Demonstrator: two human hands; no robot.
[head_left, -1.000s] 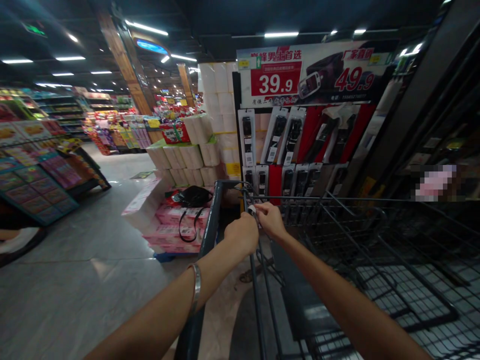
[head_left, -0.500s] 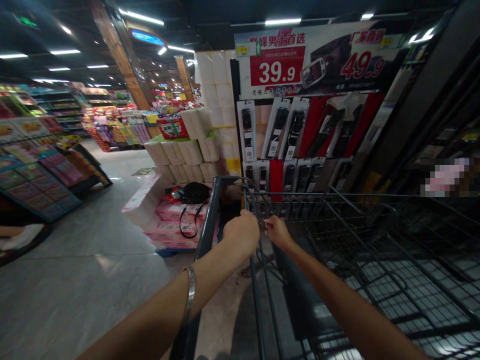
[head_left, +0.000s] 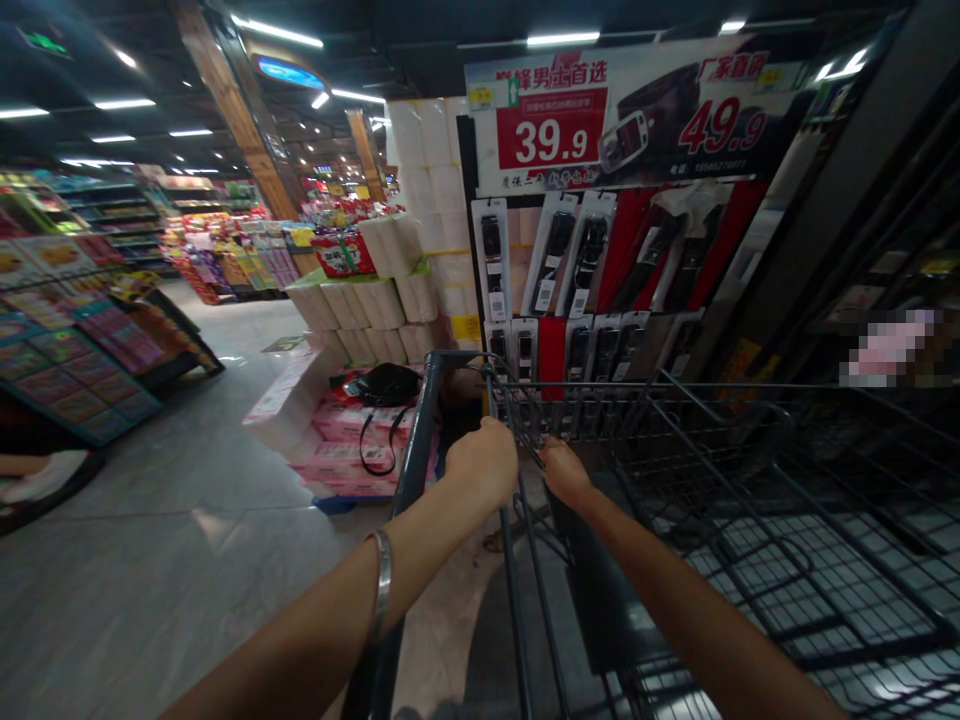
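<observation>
**Cart beside the boxes**

The cart (head_left: 422, 440) is spreading its wire basket (head_left: 817, 585) rightward. Beside it, pink boxes (head_left: 351, 457) are bearing a black bag (head_left: 386, 384); belts (head_left: 553, 262) are hanging in packs. Your left hand (head_left: 484, 465) is clenching a rail (head_left: 508, 560). Your right hand (head_left: 568, 476) is curling nearby; I cannot tell what it is grasping.

Banner (head_left: 486, 150): white "39.9" on red panel (head_left: 551, 145), left side; red "49.9" at banner's right. Red "男士首选" above 39.9, red "厂家直销" above 49.9. Black "质保二年" under the panel. Phone line at banner's lower right probably starts "155", rest too blurred.
</observation>
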